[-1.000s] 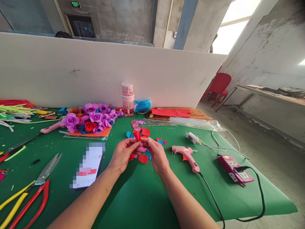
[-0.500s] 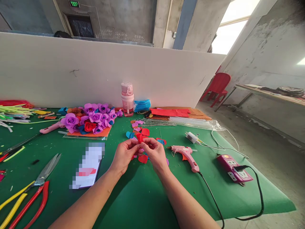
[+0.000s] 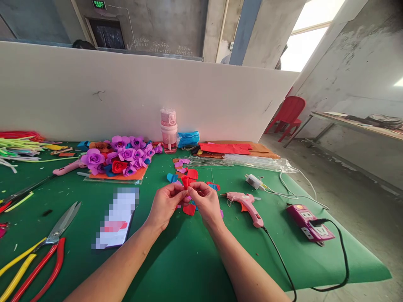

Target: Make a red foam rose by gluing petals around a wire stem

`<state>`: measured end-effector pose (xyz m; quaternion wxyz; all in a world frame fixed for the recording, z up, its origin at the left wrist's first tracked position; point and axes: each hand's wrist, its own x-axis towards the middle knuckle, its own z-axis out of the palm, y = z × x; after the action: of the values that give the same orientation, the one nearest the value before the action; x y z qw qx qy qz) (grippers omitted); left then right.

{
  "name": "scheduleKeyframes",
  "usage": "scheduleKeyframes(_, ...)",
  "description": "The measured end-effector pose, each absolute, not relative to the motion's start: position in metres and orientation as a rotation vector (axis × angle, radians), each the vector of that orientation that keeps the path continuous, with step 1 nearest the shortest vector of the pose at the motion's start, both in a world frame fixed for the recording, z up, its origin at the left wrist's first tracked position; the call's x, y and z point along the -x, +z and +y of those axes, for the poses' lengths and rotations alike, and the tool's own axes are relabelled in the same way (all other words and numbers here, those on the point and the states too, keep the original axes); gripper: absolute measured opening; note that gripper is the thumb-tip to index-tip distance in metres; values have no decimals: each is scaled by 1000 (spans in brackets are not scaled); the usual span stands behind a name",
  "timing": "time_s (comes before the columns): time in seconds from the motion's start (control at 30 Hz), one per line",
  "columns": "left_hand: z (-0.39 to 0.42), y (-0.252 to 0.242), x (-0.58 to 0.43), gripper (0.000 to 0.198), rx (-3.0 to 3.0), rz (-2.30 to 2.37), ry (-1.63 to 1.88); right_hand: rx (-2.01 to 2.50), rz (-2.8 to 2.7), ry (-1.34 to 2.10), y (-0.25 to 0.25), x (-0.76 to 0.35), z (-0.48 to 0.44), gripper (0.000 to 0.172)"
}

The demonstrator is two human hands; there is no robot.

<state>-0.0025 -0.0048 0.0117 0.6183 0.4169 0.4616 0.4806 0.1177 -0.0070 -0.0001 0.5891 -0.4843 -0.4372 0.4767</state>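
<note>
My left hand (image 3: 165, 204) and my right hand (image 3: 206, 202) meet over the middle of the green table (image 3: 176, 260). Both pinch a small red foam flower piece (image 3: 185, 181) between thumb and fingertips. Loose red, blue and purple foam petals (image 3: 189, 209) lie on the table just under and behind the hands. A pink glue gun (image 3: 247, 202) lies to the right of my right hand, nozzle pointing left.
A heap of finished purple and red foam roses (image 3: 121, 156) sits at the back left, beside a pink bottle (image 3: 169, 131). A phone (image 3: 117, 218) and red-handled scissors (image 3: 50, 247) lie at the left. A pink power strip (image 3: 310, 223) with black cord lies at the right.
The hands have drawn slightly closer together and the red piece has turned between the fingers. Nothing else on the table has moved.
</note>
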Motion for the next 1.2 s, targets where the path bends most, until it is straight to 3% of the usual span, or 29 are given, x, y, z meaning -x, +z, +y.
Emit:
scheduleKeyframes(0.77,-8,17,-1,31,-938,1096,1178,1220,-1181,803,3,-110,-18,12)
scheduleKeyframes(0.97,-8,21,1,21,-998,1152,1293,1176,-1263,791,18,-105,-30,24)
scheduleKeyframes(1.2,-6,23,7,23,-1061,1213,1346,1044,-1461,757,16,-97,-43,52)
